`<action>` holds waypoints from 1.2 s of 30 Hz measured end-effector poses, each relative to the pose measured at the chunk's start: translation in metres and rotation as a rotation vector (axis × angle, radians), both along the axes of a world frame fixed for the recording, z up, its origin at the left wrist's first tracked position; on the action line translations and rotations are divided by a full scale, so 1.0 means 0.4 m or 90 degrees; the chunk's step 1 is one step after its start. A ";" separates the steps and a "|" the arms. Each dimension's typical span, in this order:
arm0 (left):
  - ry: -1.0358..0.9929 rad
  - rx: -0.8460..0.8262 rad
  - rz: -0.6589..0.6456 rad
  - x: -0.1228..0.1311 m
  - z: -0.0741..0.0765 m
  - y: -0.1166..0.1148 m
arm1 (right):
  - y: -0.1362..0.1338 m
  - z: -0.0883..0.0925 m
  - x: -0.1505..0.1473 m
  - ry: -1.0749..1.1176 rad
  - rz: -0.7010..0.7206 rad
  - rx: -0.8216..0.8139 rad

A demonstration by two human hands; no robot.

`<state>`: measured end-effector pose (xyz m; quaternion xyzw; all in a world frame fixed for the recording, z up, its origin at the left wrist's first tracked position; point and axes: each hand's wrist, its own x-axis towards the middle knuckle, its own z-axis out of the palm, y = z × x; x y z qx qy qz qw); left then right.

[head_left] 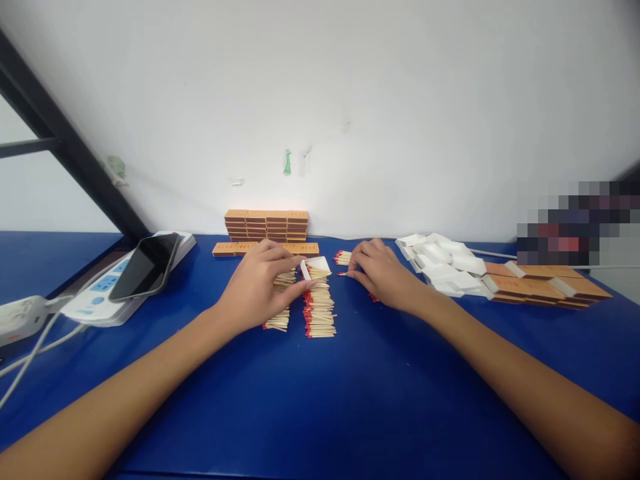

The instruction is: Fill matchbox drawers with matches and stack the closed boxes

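My left hand (264, 283) grips the end of a small white matchbox tray (319, 264), which is tilted and has a few matches in it. Right below the tray runs a column of red-tipped matches (320, 310). Another column of matches (279, 320) lies partly hidden under my left hand. My right hand (383, 275) has its fingers pinched together at the matches on the right, where red tips show at the fingertips. Behind those fingers sits a small group of matches (343, 257).
Orange matchboxes (267, 225) are stacked against the wall, with a row in front. On the right lie a heap of white trays (443, 260) and more orange matchboxes (540, 285). A phone (145, 267) rests on a white power strip (95, 303) with cables at left.
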<state>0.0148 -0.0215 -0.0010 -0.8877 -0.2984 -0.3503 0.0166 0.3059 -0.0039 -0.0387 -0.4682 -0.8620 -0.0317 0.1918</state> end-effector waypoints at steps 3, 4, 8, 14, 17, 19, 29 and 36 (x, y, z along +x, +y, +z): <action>0.001 -0.007 0.006 -0.001 0.000 0.002 | -0.024 0.023 -0.005 -0.059 0.027 0.036; 0.003 -0.010 0.007 -0.002 0.000 0.003 | -0.035 0.042 0.002 -0.090 0.045 0.047; 0.003 -0.017 0.021 -0.011 0.001 0.011 | -0.082 0.149 0.047 0.006 0.062 0.075; -0.011 -0.032 -0.014 -0.011 -0.007 0.010 | -0.126 0.163 -0.029 0.262 -0.056 0.086; -0.015 -0.040 -0.030 -0.001 -0.012 0.004 | -0.124 0.114 -0.090 0.170 0.000 0.124; -0.013 -0.043 -0.039 0.004 -0.012 -0.002 | -0.118 0.096 -0.109 0.149 0.005 0.120; -0.026 -0.045 -0.058 0.007 -0.014 -0.006 | -0.100 0.086 -0.122 0.233 0.062 0.059; -0.041 -0.057 -0.041 0.007 -0.008 -0.006 | -0.064 0.096 -0.080 0.286 0.004 0.098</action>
